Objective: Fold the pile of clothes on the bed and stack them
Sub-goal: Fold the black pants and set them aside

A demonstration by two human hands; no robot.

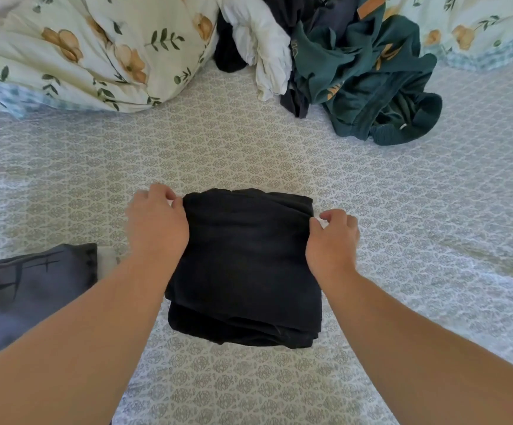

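A folded black garment (244,265) lies in several layers on the patterned bed sheet (249,142) in front of me. My left hand (157,222) pinches its far left corner between thumb and curled fingers. At the far right corner my right hand (332,237) does the same. A pile of unfolded clothes sits at the back: a dark green garment (368,78), a white one (264,47) and dark pieces (227,47) beneath. A folded grey garment (31,280) lies at the left near me.
A floral duvet (80,50) bunches at the back left, and another floral piece (479,26) lies at the back right. Bare sheet stretches between the black garment and the pile, and to the right.
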